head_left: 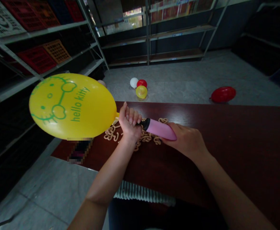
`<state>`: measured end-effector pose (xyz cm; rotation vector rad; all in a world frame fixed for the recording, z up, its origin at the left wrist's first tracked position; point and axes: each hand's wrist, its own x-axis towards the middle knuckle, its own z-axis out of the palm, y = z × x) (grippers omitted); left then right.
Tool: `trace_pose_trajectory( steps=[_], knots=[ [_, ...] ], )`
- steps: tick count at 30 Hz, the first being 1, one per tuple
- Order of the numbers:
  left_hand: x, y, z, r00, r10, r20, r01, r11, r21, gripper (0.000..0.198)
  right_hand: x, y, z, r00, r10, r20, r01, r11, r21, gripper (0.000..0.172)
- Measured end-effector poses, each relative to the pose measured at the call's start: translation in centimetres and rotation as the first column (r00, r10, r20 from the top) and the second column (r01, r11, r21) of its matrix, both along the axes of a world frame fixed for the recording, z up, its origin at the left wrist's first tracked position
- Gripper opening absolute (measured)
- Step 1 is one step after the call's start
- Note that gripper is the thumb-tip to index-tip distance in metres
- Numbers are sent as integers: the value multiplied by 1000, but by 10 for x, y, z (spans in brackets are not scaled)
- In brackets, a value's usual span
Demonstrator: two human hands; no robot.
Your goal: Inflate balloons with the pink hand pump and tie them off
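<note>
The yellow balloon (75,108) is over the left end of the bench (231,137); the left hand (130,121) curls its fingers round the neck; the right hand (189,139) grips the pink pump (160,129); the balloon looks light, taut and burstable, so the neck seems safest to hold.

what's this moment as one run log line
left hand: closed at neck of oval yellow balloon; right hand: holding pink cylindrical pump; below: glossy brown table
</note>
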<state>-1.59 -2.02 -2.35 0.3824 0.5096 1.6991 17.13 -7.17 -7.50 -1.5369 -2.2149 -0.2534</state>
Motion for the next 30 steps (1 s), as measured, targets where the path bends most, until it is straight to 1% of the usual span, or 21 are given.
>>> trace_pose_trajectory(
  steps=[3,7,11,15,18,22,26,30],
  knots=[
    [-6,7,-3,998,4,56,-1,999,-48,52,-2,1,1,1000,13,-12,-13,1000,6,56],
    [-12,11,-4,997,30,77,-25,998,-58,51,-2,3,0,997,49,-57,-47,998,39,54],
    [-15,11,-2,995,50,87,-44,997,-64,51,-2,7,-3,997,54,-56,-51,998,47,55],
    [-24,13,1,992,70,104,-65,997,-52,53,4,9,-1,996,77,-32,-75,995,69,49],
    [-33,15,2,988,88,123,-84,996,-39,53,13,11,0,995,95,-5,-94,988,124,45],
    [-43,18,4,984,110,137,-107,994,-27,53,32,14,-5,994,77,71,-88,982,164,43],
    [-52,17,11,983,132,130,-128,991,-34,53,56,17,-7,991,80,110,-101,973,207,44],
    [-60,12,18,984,150,99,-151,989,4,53,71,18,-2,994,39,103,-65,964,257,44]
  ],
)
